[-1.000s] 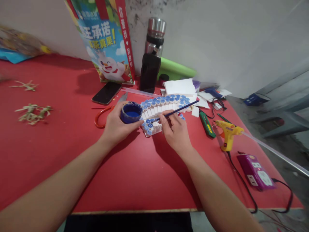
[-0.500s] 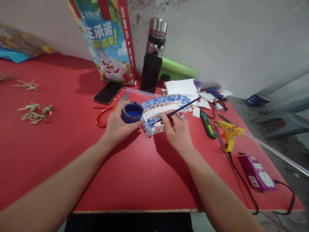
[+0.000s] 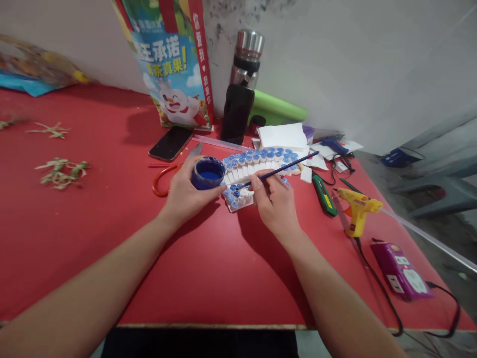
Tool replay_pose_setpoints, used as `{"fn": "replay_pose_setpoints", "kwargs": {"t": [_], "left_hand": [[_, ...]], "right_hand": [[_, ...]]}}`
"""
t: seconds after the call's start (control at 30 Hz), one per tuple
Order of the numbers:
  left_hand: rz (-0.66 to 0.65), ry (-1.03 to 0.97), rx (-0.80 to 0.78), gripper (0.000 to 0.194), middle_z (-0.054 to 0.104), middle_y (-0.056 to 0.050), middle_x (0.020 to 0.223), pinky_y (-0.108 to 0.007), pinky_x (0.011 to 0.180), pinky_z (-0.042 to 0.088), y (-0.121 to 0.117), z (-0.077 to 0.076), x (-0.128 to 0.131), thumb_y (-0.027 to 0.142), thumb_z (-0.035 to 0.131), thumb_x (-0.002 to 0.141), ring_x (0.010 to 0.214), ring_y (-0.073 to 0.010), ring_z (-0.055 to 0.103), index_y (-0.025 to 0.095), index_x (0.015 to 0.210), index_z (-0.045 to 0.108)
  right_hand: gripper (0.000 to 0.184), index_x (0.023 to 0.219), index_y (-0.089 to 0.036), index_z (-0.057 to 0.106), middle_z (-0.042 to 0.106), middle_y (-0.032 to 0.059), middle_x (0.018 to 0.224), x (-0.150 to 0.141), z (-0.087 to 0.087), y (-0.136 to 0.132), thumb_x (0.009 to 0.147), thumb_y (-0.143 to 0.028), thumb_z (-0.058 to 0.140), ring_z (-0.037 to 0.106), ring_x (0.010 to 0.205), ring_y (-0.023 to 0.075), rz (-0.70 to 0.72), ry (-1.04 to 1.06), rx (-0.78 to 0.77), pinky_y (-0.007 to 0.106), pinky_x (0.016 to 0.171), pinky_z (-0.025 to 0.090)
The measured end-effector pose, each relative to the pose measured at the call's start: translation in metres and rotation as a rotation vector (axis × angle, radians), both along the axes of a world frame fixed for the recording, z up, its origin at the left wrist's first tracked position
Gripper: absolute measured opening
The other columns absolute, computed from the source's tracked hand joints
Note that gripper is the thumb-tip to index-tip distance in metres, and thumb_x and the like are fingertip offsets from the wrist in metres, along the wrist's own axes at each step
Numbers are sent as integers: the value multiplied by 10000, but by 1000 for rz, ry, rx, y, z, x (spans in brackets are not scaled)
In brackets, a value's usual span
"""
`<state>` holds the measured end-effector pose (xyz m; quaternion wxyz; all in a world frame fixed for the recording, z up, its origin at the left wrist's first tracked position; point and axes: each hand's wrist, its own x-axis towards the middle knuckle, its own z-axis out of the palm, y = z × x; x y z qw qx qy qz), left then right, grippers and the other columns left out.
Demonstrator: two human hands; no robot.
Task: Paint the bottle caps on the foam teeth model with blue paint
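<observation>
My left hand point(image 3: 185, 191) is closed round a small round pot of blue paint point(image 3: 207, 173) and holds it just above the red table point(image 3: 112, 209). My right hand point(image 3: 275, 201) pinches a thin blue paintbrush point(image 3: 278, 170). Its tip touches a white foam model point(image 3: 257, 166) with rows of small round ends, many of them painted blue. The model lies on the table between my two hands.
Behind the model stand a printed carton point(image 3: 173, 64), a dark bottle with a steel cap point(image 3: 240, 92), a green roll point(image 3: 276, 107) and a phone point(image 3: 171, 142). Red scissors point(image 3: 164, 176) lie at left; a green knife point(image 3: 323, 195), yellow glue gun point(image 3: 357, 209) and purple power strip point(image 3: 401, 269) at right.
The view has shifted slightly, so everything sits a little further right. My hands keep their hold on the paint pot and the brush, with the tip still on the model.
</observation>
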<state>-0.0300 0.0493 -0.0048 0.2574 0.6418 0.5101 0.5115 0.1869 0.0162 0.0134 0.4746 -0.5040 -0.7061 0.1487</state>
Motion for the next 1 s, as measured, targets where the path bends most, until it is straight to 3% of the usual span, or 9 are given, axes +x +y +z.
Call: {"fn": "replay_pose_setpoints", "kwargs": {"t": [0.2,0.43,0.67,1.0], "left_hand": [[-2,-12,9,622,777,-104,1195,-480,1057,573,0,0,0,442,919,654,1121,-324,738,204,1176,680],[3,-5,9,603,777,-97,1200,-474,1057,577,0,1,0,428,915,658,1128,-320,737,210,1168,678],[5,-5,9,607,780,-103,1200,-474,1053,575,0,2,0,434,915,652,1125,-324,737,205,1163,681],[-22,-27,-40,628,760,-112,1233,-500,1078,562,0,-1,-1,442,931,655,1156,-337,726,209,1176,669]], "right_hand": [[220,996,-218,649,727,51,858,-6,-6,1,1104,-356,515,688,747,185,37,-76,85,327,729,526],[251,987,-218,637,719,44,854,-10,-6,0,1109,-378,486,636,715,177,17,-151,56,323,675,452],[235,986,-217,643,714,38,826,-10,-4,1,1101,-369,504,645,695,175,10,-137,42,319,663,460],[258,972,-228,659,736,22,804,12,3,-5,1083,-452,595,647,606,148,-63,92,4,295,570,509]]}}
